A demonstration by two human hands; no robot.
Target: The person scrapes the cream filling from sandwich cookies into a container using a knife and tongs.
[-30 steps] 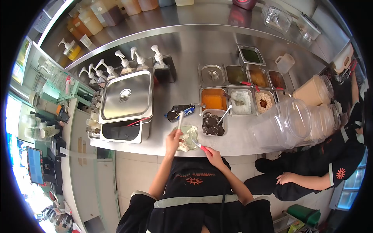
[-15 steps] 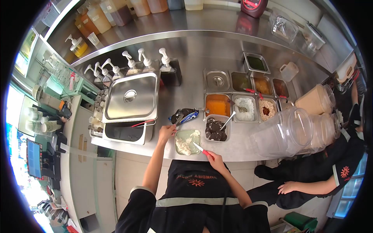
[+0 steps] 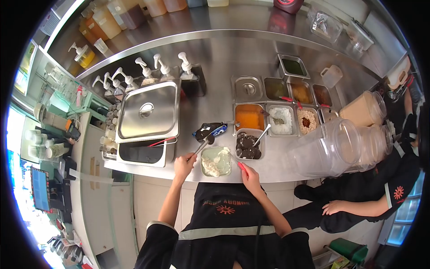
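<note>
My left hand (image 3: 183,165) is closed around the handle of a metal utensil (image 3: 200,148), its far end meeting a dark round piece in front of a torn black-and-blue packet (image 3: 219,129). Whether that piece is gripped or only overlapped, I cannot tell. My right hand (image 3: 251,178) grips a red-handled knife (image 3: 242,166), its thin blade at the right edge of a pale green square tub (image 3: 229,167). White creamy lumps (image 3: 210,167) lie in that tub. Just right of it stands a clear container (image 3: 263,151) of dark round cookies (image 3: 246,145) with a spoon (image 3: 262,134) in it.
Steel pans of toppings (image 3: 281,120) line the counter behind. A lidded steel pan (image 3: 148,112) and pump bottles (image 3: 186,67) stand left. Large clear jars (image 3: 329,145) crowd the right. Another person's hand (image 3: 333,207) rests at lower right; bottles (image 3: 105,20) fill the shelf above.
My left hand has shifted slightly left and down; its utensil now points up toward the packet. My right hand has moved slightly right, bringing the knife from over the creamy lumps to the tub's edge.
</note>
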